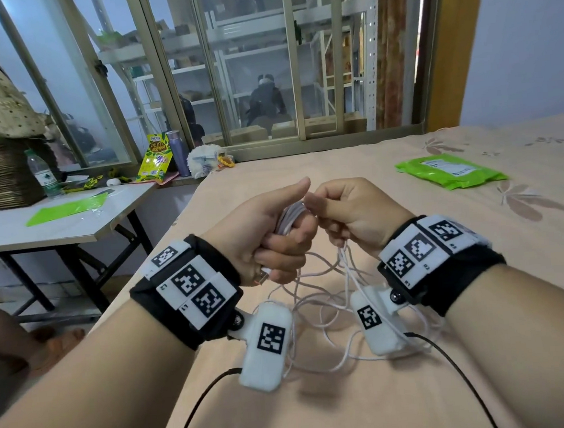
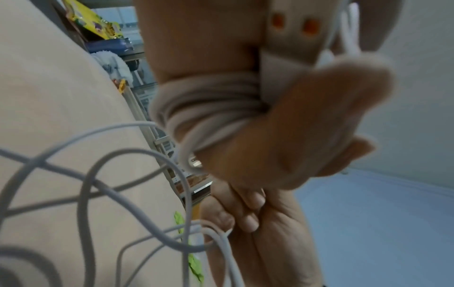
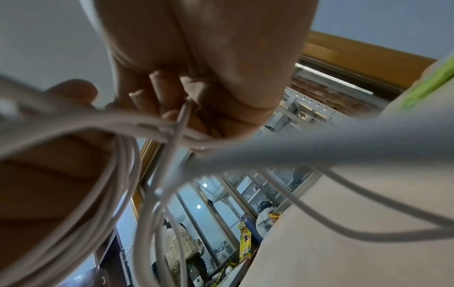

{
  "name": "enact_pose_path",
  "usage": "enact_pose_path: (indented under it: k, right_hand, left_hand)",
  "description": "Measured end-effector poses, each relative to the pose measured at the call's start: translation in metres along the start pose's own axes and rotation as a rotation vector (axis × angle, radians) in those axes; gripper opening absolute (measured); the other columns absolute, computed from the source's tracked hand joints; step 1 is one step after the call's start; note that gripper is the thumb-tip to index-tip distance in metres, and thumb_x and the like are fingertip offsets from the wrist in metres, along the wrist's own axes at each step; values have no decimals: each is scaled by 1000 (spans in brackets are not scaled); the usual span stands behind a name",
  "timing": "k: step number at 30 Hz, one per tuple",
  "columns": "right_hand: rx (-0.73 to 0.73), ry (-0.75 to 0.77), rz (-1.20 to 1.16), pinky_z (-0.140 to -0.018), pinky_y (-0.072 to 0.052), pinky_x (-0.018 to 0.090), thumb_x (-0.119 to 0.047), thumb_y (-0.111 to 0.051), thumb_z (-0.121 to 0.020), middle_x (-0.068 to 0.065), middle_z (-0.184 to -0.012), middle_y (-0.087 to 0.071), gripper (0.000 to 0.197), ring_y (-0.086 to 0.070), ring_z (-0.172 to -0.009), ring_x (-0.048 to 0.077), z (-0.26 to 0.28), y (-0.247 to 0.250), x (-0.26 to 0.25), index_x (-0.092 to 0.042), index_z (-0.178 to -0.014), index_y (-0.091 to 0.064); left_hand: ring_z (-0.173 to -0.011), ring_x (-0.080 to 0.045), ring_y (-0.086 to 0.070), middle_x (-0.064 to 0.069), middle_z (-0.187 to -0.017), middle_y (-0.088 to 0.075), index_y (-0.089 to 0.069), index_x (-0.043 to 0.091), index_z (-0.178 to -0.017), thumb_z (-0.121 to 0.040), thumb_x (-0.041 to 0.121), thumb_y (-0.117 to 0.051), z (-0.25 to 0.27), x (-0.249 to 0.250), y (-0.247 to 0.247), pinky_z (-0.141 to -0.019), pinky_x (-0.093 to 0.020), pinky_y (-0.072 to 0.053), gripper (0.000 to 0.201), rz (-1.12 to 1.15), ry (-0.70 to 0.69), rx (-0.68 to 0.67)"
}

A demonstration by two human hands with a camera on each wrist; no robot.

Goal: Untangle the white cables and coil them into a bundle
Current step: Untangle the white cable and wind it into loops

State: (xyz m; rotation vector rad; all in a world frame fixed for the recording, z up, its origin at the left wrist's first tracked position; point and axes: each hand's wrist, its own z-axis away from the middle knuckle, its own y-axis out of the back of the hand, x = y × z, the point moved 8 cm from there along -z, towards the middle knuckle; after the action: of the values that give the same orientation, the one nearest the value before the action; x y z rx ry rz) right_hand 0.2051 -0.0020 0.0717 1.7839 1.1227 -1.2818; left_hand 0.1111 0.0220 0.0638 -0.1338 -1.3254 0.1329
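Above the bed my left hand (image 1: 275, 234) grips a small coil of white cable (image 1: 289, 218), several turns wound round its fingers (image 2: 211, 108); a USB plug (image 1: 264, 276) sticks out under the fist. My right hand (image 1: 348, 213) is fisted right beside it and pinches a strand (image 3: 183, 114) that runs into the coil. More white cable (image 1: 327, 298) hangs from both hands and lies in loose tangled loops (image 2: 93, 174) on the sheet between my wrists.
The bed's peach sheet (image 1: 422, 388) spreads under my hands, with a green parcel bag (image 1: 449, 170) at the far right. A folding table (image 1: 55, 225) with bottles and snack packs stands to the left. Windows close the far side.
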Motion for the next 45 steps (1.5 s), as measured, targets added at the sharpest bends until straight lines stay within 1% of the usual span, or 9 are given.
enact_pose_path:
  k: [11, 14, 16, 21, 26, 30, 34, 39, 45]
  right_hand:
    - [65, -124, -91, -40, -35, 20, -27, -50, -99, 4, -57, -36, 31, -30, -42, 10, 0, -14, 29, 3, -94, -59]
    - [84, -145, -80, -42, -31, 23, -18, -45, -100, 2, -49, -33, 35, -26, -39, 13, 2, -23, 32, -6, -70, -60]
    - [92, -148, -76, -44, -28, 24, -18, -44, -99, 0, -45, -31, 51, -24, -40, 14, 4, -28, 32, -20, -50, -55]
    - [108, -194, 130, -47, -25, 27, -17, -47, -97, -5, -37, -38, 45, -30, -43, 18, 6, -37, 40, -15, -53, -55]
    - [39, -191, 448, -54, -37, 28, -24, -58, -91, -9, -39, -48, 45, -43, -45, 14, 9, -43, 39, -22, -46, -58]
    - [44, -146, 508, -59, -44, 34, -17, -68, -83, -4, -50, -56, 23, -51, -54, 17, 4, -35, 25, -13, -60, -67]
    - [57, -141, 570, -57, -41, 29, 0, -65, -74, -5, -42, -52, 33, -48, -50, 18, -2, -24, 12, -17, -46, -58]
    - [76, -54, 626, -70, -59, 38, 3, -65, -72, 5, -56, -69, 23, -70, -64, 23, -10, -15, -7, -11, -54, -67]
    - [23, 0, 688, -80, -56, 48, -11, -76, -68, 10, -74, -73, 9, -70, -77, 29, -10, -14, -9, -6, -74, -71]
  left_hand:
    - [-29, -9, -17, 6, -32, -33, -53, 7, -58, -96, 47, -36, -12, 26, -8, -38, -18, -25, 58, 311, -231, -176]
    - [-28, -8, -20, 6, -33, -33, -56, 6, -60, -95, 47, -38, -15, 42, -3, -38, -18, -25, 57, 373, -327, -91]
    - [-27, -7, -26, 6, -35, -30, -57, 6, -62, -96, 46, -39, -17, 50, 4, -38, -17, -31, 55, 408, -398, 34]
    - [-33, -9, -30, 6, -40, -31, -56, 8, -75, -100, 38, -42, -16, 57, 29, -42, -20, -36, 42, 316, -595, 494]
    - [-40, -15, -46, 2, -42, -48, -59, 10, -73, -101, 29, -42, -2, 57, 61, -48, -26, -42, 38, -121, -708, 945]
    - [-47, -19, -55, -10, -55, -62, -64, 2, -72, -99, 32, -45, -3, 47, 65, -51, -25, -44, 45, -603, -560, 1039]
    - [-57, -35, -51, -27, -60, -54, -54, -9, -63, -99, 40, -42, -10, 38, 56, -58, -41, -42, 62, -930, -390, 1017]
    - [-48, -28, -59, -19, -56, -63, -61, -3, -62, -100, 48, -33, -13, 35, 54, -52, -29, -44, 69, -845, -288, 911]
    - [-35, -25, -49, -17, -52, -59, -57, 0, -64, -97, 61, -24, -11, 22, 41, -38, -23, -40, 77, -753, -122, 750]
